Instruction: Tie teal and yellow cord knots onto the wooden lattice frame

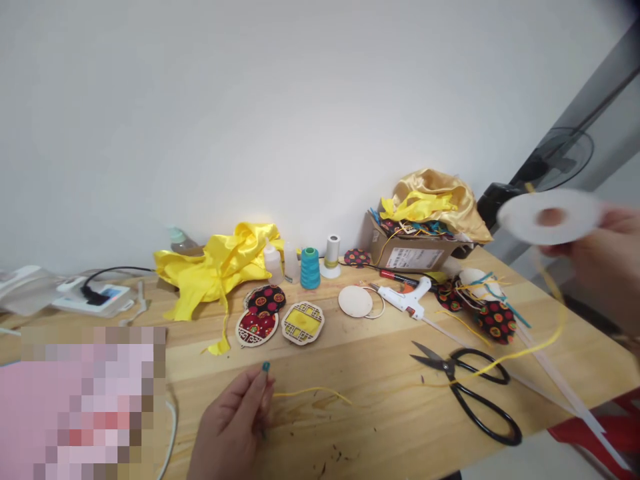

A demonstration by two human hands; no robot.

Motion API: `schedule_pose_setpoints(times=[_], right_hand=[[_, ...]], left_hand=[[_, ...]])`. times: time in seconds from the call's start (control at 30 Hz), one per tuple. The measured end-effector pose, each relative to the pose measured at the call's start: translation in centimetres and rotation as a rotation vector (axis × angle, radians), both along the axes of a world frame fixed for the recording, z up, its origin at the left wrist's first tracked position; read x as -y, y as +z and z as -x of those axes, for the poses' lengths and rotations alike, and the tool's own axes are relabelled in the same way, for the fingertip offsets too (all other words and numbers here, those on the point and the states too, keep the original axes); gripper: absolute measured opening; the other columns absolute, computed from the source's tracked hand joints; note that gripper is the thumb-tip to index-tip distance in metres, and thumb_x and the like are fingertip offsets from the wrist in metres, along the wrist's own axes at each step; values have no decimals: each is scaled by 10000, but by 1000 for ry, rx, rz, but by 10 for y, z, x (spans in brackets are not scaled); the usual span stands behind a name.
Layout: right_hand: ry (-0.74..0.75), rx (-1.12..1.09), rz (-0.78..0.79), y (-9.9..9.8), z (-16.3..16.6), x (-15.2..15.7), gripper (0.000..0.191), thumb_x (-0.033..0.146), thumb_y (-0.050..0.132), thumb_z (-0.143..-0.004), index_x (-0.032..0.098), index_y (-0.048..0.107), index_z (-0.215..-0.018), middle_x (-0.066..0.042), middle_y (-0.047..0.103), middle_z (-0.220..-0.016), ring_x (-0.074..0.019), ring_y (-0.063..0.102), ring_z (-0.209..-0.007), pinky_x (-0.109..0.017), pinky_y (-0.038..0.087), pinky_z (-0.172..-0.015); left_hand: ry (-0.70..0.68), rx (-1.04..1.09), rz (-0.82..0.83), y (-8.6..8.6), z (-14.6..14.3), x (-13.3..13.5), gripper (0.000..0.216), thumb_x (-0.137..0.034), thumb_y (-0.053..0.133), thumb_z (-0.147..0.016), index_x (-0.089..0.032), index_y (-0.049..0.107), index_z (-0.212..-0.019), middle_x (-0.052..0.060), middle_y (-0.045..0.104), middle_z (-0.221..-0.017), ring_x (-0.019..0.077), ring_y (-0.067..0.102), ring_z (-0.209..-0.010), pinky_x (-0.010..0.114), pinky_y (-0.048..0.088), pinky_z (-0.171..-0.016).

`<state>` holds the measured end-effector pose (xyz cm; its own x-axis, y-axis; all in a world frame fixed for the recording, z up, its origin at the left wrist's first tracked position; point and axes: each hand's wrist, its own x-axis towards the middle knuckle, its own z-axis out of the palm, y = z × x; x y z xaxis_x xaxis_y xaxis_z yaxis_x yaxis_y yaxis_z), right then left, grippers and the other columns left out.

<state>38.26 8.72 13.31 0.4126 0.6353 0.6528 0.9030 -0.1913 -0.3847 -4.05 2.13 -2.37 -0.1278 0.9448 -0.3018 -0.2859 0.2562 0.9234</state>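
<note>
My left hand (235, 427) is closed in a pinch above the front of the table, with a small teal piece (266, 367) showing at the fingertips. A length of yellow cord (320, 389) runs out to the right from beside those fingers. At the far right, my right hand (605, 250) grips a white spool (525, 217), raised and blurred. Yellow cord (555, 337) hangs from the spool and curves down across the black-handled scissors (450, 365), which lie with blades apart.
Patterned ornament pieces (257, 327) and a wooden-framed piece (303, 323) lie mid-table. Behind are yellow satin (220, 263), a teal thread cone (310, 270) and a white spool (333, 250). A glue gun (410, 297) lies before a cardboard box (415, 257) of fabric. A blurred-out area covers the left.
</note>
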Motion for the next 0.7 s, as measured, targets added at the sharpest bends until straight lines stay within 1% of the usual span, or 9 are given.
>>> schedule_pose_setpoints(times=[0.07,0.13,0.2,0.23,0.27,0.33,0.43,0.53,0.7], right_hand=[[124,-4,29,-11,45,-11,209,310,474,-841,152,583,-758,-65,623,-583,-135,549,-476,-248,402,-463],[242,102,97,-28,85,-26,196,291,450,-856,178,570,-749,-38,631,-640,-142,569,-562,-256,428,-550],[343,238,173,-49,116,-44,176,263,464,-851,174,564,-737,-46,626,-717,-159,572,-666,-256,417,-617],[389,312,223,-59,128,-53,166,242,447,-862,168,566,-773,-57,623,-770,-164,572,-711,-252,408,-638],[421,376,266,-69,136,-62,172,216,425,-871,160,563,-785,-64,614,-791,-164,568,-717,-248,397,-632],[458,461,329,-85,149,-74,166,170,406,-873,143,561,-818,-80,604,-829,-164,559,-697,-248,374,-603],[487,545,399,-100,160,-84,149,107,413,-850,123,560,-865,-93,596,-847,-167,551,-675,-253,350,-570],[500,597,448,-106,168,-88,177,77,407,-842,107,561,-924,-108,592,-877,-187,560,-731,-257,358,-581],[481,614,491,-115,176,-89,247,78,363,-867,74,548,-1030,-148,586,-979,-214,570,-839,-266,403,-631]], left_hand=[[-62,-22,7,-2,-2,2,239,-378,672,-705,-150,618,-653,-53,422,-480,74,345,-463,173,304,-437],[-80,1,31,-5,-3,4,229,-379,679,-697,-156,630,-687,-45,463,-489,78,371,-469,175,314,-445],[-78,31,63,-7,-3,5,226,-378,697,-677,-164,641,-726,-37,502,-509,82,393,-477,176,317,-444],[-76,43,75,-8,-3,5,230,-379,704,-668,-169,645,-738,-35,514,-516,82,396,-474,175,314,-437],[-71,49,83,-8,-3,5,234,-382,707,-663,-172,649,-747,-34,522,-521,81,397,-470,175,311,-431],[-71,51,91,-8,-4,6,242,-390,709,-657,-170,653,-742,-34,521,-515,76,389,-456,174,308,-422],[-78,37,91,-6,-5,6,263,-406,715,-641,-161,658,-719,-33,512,-503,74,380,-439,178,310,-412],[-84,19,80,-7,-6,7,273,-416,707,-644,-156,665,-719,-37,491,-485,76,377,-431,182,313,-406],[-114,49,65,-11,-4,7,246,-395,699,-668,-155,663,-710,-41,475,-481,67,378,-442,172,303,-415]])
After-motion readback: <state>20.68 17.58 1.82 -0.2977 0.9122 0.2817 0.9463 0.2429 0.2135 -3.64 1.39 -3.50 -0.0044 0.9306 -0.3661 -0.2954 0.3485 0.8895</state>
